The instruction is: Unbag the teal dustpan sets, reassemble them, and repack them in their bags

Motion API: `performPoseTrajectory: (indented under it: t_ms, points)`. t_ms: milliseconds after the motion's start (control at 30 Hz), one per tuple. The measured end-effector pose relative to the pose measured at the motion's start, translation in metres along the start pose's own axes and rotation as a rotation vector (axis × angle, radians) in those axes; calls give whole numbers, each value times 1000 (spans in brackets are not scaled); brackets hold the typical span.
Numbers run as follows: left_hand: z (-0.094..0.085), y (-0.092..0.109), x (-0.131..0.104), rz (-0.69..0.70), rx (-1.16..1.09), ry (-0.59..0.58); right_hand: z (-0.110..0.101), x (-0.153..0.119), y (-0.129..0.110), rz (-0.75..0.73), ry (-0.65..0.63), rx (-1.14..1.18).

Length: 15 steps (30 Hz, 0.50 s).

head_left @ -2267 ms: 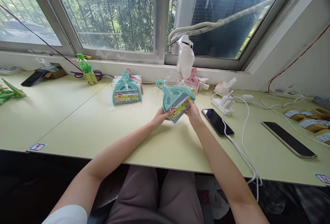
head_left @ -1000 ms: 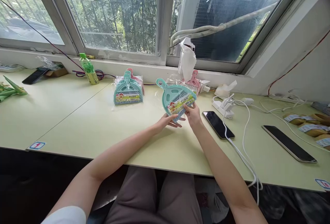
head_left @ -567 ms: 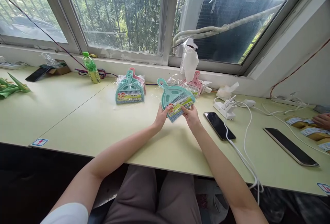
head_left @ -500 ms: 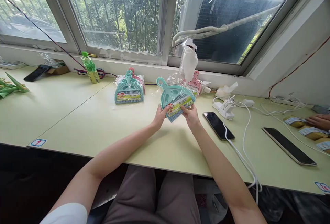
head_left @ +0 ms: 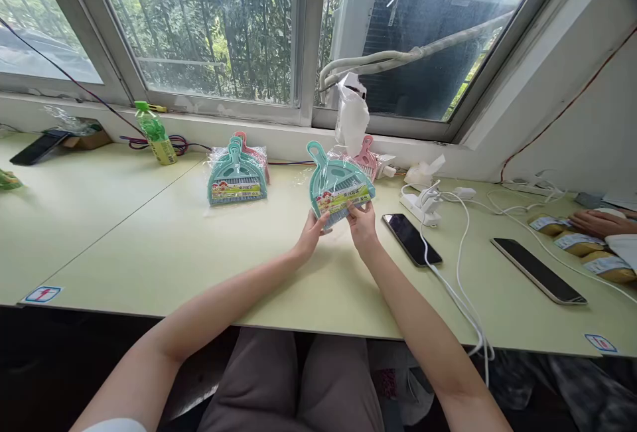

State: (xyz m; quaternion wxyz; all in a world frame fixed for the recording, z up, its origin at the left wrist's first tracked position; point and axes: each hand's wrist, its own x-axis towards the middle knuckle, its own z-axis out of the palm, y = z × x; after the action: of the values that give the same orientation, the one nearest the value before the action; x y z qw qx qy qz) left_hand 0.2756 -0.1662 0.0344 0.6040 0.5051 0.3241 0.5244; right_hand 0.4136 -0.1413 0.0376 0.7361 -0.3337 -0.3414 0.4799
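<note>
A teal dustpan and brush set (head_left: 338, 183) in clear wrap is held above the table, its handle loop pointing up and left. My left hand (head_left: 311, 231) grips its lower left corner. With thumb in front, my right hand (head_left: 362, 223) pinches the lower right edge. To the left, a wrapped stack of teal sets (head_left: 237, 176) stands near the wall with a pink one behind it. Partly hidden behind the held set is a pink set (head_left: 367, 156) beside crumpled white plastic (head_left: 352, 113).
Right of my hands lie a black phone (head_left: 412, 239), a white power strip (head_left: 422, 208) with cables and another phone (head_left: 537, 271). A green bottle (head_left: 156, 135) stands at the back left. At the far right, another person's hand (head_left: 600, 221) rests by yellow packs (head_left: 577, 243).
The held set has turned to a more level tilt, and my left hand has slipped lower on its corner. The view has shifted slightly to the right.
</note>
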Motion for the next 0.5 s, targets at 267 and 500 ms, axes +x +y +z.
performPoseTrajectory:
  t_ms: [267, 500]
  points:
    - [-13, -2, 10, 150, 74, 167, -2, 5, 10, 88, -50, -31]
    - [-9, 1, 7, 121, 11, 113, -14, 20, -9, 161, -261, -85]
